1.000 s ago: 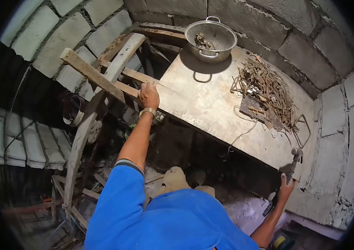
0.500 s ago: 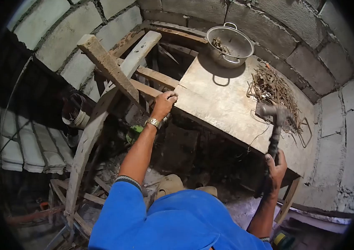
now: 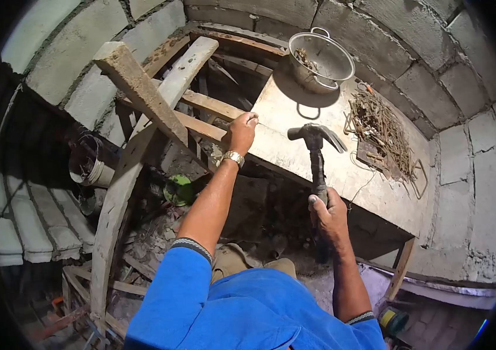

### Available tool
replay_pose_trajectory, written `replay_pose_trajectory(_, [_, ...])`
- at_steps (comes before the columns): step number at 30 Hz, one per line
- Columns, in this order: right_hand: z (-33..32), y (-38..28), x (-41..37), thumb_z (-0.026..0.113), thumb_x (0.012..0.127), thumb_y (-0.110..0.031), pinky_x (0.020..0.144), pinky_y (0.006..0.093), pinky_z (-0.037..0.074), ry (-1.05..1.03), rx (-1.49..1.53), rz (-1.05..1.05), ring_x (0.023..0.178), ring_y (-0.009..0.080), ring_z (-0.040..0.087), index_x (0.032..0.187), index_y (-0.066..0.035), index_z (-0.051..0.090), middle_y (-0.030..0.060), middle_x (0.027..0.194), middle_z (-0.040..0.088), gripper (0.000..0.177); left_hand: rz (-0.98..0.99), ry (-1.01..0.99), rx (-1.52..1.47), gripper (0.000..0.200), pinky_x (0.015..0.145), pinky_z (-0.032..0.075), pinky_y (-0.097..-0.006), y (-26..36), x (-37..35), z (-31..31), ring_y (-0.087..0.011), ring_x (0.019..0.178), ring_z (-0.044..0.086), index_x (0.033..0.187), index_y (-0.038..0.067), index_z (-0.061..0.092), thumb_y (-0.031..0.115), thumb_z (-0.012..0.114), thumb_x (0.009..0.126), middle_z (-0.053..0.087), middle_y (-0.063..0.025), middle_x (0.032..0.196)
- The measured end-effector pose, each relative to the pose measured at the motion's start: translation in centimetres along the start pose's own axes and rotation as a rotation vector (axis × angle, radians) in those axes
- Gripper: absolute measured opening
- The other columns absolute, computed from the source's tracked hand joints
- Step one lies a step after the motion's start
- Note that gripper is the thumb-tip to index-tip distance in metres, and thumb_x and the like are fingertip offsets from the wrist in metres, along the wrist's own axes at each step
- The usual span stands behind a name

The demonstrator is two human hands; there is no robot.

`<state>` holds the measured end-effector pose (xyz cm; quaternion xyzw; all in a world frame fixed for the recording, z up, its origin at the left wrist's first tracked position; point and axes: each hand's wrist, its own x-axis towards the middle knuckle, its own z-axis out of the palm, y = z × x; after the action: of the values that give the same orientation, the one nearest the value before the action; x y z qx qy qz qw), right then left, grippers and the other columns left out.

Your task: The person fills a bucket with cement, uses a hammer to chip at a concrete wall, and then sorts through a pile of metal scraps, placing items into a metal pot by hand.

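My right hand [image 3: 330,214] is wrapped round the dark handle of a claw hammer [image 3: 318,153]. The hammer is held upright, its head in front of the board's near edge in my view and its claw pointing right. At the near left corner of the pale board [image 3: 329,189], my left hand [image 3: 241,134] is closed with the fingertips pressed together. Whatever those fingers hold, if anything, is too small to make out. Wooden slats [image 3: 210,105] of the frame run up to the board beside my left hand.
On the board stand a two-handled metal pot [image 3: 319,67] with scraps inside and a heap of rusty bent wires [image 3: 385,134]. A slanted timber [image 3: 143,87] rises at the left. A bucket [image 3: 99,169] stands beyond it. Block walls [image 3: 463,151] close in behind.
The hammer has swung left, from beside the wire heap to nearer my left hand, and its head is now sharp. My left hand stays at the board's corner; the view has shifted slightly.
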<state>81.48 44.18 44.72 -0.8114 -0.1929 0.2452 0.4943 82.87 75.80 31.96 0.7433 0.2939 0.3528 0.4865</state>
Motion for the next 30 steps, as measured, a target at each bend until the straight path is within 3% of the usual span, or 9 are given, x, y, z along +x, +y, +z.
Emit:
replay_pose_trajectory(4, [0.0,0.7,0.9,0.067,0.093,-0.029,0.069,0.0297,0.048,-0.027,-0.064,0.000,0.072,0.0133,0.054,0.111,0.001,0.061,0.0057,0.080,0.060,0.036,-0.040,0.147,-0.062,0.013,0.067,0.050,-0.0295,-0.6,0.4,0.1,-0.0114,0.068,0.061,0.096,0.001,0.071,0.011,0.066,0.088,0.069,-0.0035,0.076])
replay_pose_trajectory(7, [0.8,1.5,1.2,0.066,0.094,-0.031,0.072,0.0305,0.049,-0.027,-0.027,-0.038,0.075,0.0152,0.056,0.120,0.001,0.060,0.0082,0.082,0.062,0.041,-0.127,0.098,-0.114,0.012,0.066,0.052,-0.0300,-0.5,0.3,-1.0,-0.0136,0.070,0.063,0.096,0.003,0.071,0.009,0.064,0.090,0.070,-0.0059,0.080])
replay_pose_trajectory(10, [1.0,2.2,1.7,0.063,0.096,-0.031,0.076,0.0317,0.050,-0.021,-0.014,-0.096,0.078,0.0180,0.059,0.132,0.000,0.055,0.0125,0.087,0.064,0.047,-0.276,-0.146,-0.434,0.012,0.050,0.041,-0.0215,0.9,0.1,-4.5,-0.0029,0.060,0.054,0.092,0.003,0.072,0.012,0.063,0.092,0.065,0.0008,0.076])
replay_pose_trajectory(15, [1.3,0.8,1.8,0.059,0.099,-0.028,0.079,0.0331,0.050,-0.094,-0.067,-0.044,0.081,0.0221,0.061,0.142,-0.003,0.048,0.0180,0.092,0.066,0.051,-0.115,-0.293,-0.049,0.015,0.067,0.051,-0.0303,2.3,-2.8,-6.9,-0.0153,0.072,0.064,0.096,0.000,0.070,0.011,0.063,0.089,0.070,-0.0089,0.082])
replay_pose_trajectory(17, [1.9,0.5,2.1,0.058,0.100,-0.025,0.068,0.0258,0.045,-0.109,-0.045,-0.086,0.072,0.0112,0.052,0.146,-0.003,0.046,0.0022,0.082,0.056,0.052,-0.058,-0.265,0.003,0.016,0.073,0.052,-0.0323,1.4,-3.3,-6.6,-0.0199,0.079,0.066,0.097,-0.001,0.070,0.011,0.063,0.088,0.070,-0.0116,0.087])
replay_pose_trajectory(19, [2.2,0.2,2.3,0.058,0.101,-0.025,0.067,0.0259,0.045,-0.125,-0.071,-0.097,0.071,0.0111,0.051,0.145,-0.003,0.047,0.0026,0.081,0.056,0.051,-0.023,-0.259,0.040,0.017,0.083,0.052,-0.0354,0.9,-3.6,-6.6,-0.0289,0.091,0.068,0.098,-0.001,0.069,0.011,0.063,0.087,0.071,-0.0162,0.095])
replay_pose_trajectory(24, [2.7,-1.7,2.5,0.056,0.102,-0.025,0.065,0.0270,0.045,-0.185,-0.137,-0.077,0.070,0.0113,0.050,0.145,-0.005,0.047,0.0026,0.080,0.056,0.049,0.047,-0.278,0.062,0.016,0.084,0.052,-0.0359,1.0,-3.9,-6.6,-0.0294,0.092,0.069,0.098,-0.001,0.069,0.010,0.062,0.087,0.071,-0.0166,0.096])
replay_pose_trajectory(26, [2.9,-2.6,2.7,0.056,0.102,-0.027,0.078,0.0370,0.051,-0.215,-0.203,-0.050,0.079,0.0337,0.065,0.143,-0.007,0.049,0.0259,0.091,0.066,0.046,0.040,-0.281,0.066,0.016,0.084,0.052,-0.0364,0.7,-4.0,-6.5,-0.0298,0.093,0.069,0.098,-0.001,0.069,0.010,0.062,0.088,0.071,-0.0169,0.096])
replay_pose_trajectory(30, [3.6,-2.9,3.7,0.054,0.102,-0.026,0.080,0.0426,0.051,-0.171,-0.238,-0.197,0.086,0.0432,0.066,0.143,-0.009,0.048,0.0293,0.096,0.066,0.045,0.172,-0.231,0.094,0.014,0.083,0.052,-0.0354,0.2,-4.3,-6.4,-0.0287,0.091,0.069,0.096,0.000,0.069,0.010,0.064,0.088,0.070,-0.0159,0.093])
